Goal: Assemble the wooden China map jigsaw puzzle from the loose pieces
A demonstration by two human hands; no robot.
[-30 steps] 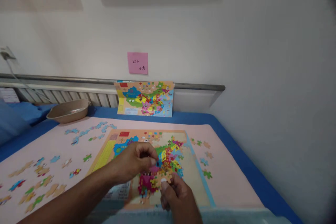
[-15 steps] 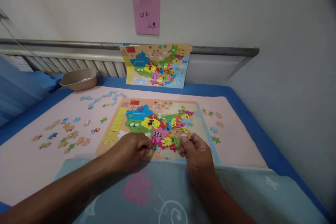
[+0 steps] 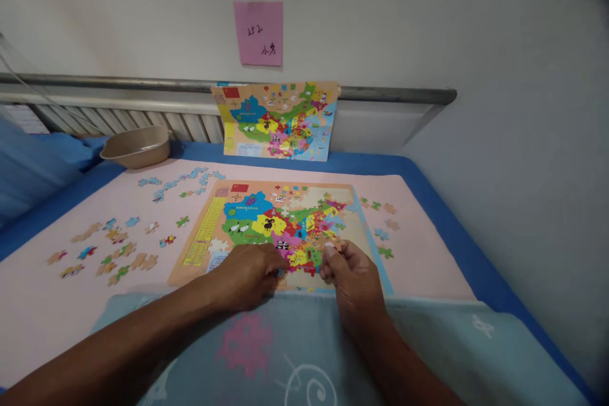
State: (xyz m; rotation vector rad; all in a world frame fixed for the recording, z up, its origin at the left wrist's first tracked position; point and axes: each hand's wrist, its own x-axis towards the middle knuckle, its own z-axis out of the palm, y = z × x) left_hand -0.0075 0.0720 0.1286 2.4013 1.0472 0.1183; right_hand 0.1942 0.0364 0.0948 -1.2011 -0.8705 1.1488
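Observation:
A partly assembled jigsaw puzzle (image 3: pixel 242 222) of a colourful map lies in its tray in front of me, with bare tray showing at the right and lower middle. My left hand (image 3: pixel 252 271) is over the lower part of the puzzle, fingers bent down together against it near the pink panda area; whatever they pinch is hidden. Just right of that, my right hand (image 3: pixel 352 269) is closed above the puzzle, thumb against the curled fingers. An orange puzzle piece (image 3: pixel 337 243) shows at its fingertips, mostly covered.
Loose puzzle pieces (image 3: pixel 124 248) lie scattered at the left, with blue ones (image 3: pixel 190 177) behind and several more (image 3: pixel 383 235) at the right. A printed reference map (image 3: pixel 276 117) leans on the rail. A brown basin (image 3: pixel 137 147) stands back left. Blue patterned cloth (image 3: pixel 200 355) covers the front.
My left hand has moved slightly right across the puzzle, its fingers now lower by the pink area. The right hand keeps its pinch. The whole view has shifted a little.

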